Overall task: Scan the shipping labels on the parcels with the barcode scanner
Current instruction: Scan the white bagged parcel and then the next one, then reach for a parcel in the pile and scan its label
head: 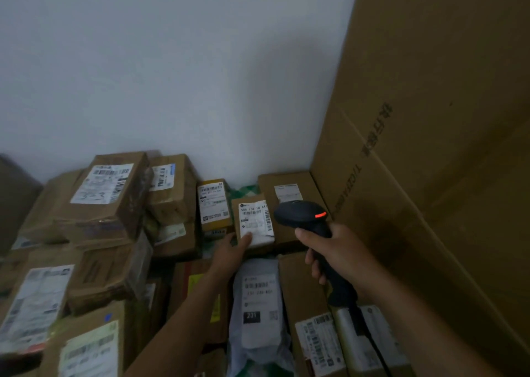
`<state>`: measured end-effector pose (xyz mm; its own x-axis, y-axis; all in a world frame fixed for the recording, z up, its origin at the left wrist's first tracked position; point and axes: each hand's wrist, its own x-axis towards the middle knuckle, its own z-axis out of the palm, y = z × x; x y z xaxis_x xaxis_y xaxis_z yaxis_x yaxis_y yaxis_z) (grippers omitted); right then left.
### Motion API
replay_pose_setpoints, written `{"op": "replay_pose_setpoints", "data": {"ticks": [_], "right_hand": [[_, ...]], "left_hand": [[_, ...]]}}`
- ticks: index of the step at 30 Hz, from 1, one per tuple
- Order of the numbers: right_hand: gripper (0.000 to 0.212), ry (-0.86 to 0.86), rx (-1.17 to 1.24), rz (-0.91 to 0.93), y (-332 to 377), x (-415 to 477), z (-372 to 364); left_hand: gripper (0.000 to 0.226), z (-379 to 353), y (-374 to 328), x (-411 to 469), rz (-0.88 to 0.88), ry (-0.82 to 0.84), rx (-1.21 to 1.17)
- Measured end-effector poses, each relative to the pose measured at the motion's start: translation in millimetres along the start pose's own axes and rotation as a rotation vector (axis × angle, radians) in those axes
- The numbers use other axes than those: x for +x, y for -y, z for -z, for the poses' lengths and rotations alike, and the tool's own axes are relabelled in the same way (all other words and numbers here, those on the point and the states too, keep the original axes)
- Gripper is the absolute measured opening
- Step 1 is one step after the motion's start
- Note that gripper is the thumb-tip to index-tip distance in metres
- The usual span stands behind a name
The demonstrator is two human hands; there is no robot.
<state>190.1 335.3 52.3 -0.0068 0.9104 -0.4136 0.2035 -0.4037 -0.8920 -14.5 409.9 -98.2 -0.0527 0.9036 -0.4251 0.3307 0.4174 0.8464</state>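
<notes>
— Where's the parcel [249,201]?
— At the back of the pile [109,276], near the wall [172,75]. The left hand [233,249] grips its lower left corner, thumb [247,237] on the label [255,219].
— And the scanner [301,214]?
— In the right hand [337,250], fingers [311,257] wrapped round its grip. Its head is just right of the label, an orange light [320,215] lit.

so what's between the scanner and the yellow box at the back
In the head view, the small parcel the left hand holds sits between them, its white label showing beside the scanner.
</notes>
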Motion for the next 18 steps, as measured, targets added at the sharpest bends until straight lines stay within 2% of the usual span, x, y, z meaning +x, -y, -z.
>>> {"op": "replay_pose_setpoints", "data": {"ticks": [5, 10, 12, 15, 18], "right_hand": [[0.024, 0.000, -0.003, -0.012, -3, 6, -2], [0.025, -0.008, -0.003, -0.025, -4, 9, -1], [0.024, -0.008, 0.002, -0.024, -3, 12, -1], [0.023, -0.006, -0.004, -0.016, -4, 16, -2], [0.024, 0.012, -0.003, -0.004, -4, 21, -6]], "left_hand": [[0.044, 3, 4, 11, -0.018, 0.004, 0.178], [0.078, -1, 1, 12, -0.244, -0.101, 0.392], [0.070, -2, 6, 17, -0.244, -0.082, 0.424], [0.044, 3, 13, 26, -0.170, 0.007, 0.480], [0.047, 6, 9, 29, -0.204, -0.010, 0.561]]}}
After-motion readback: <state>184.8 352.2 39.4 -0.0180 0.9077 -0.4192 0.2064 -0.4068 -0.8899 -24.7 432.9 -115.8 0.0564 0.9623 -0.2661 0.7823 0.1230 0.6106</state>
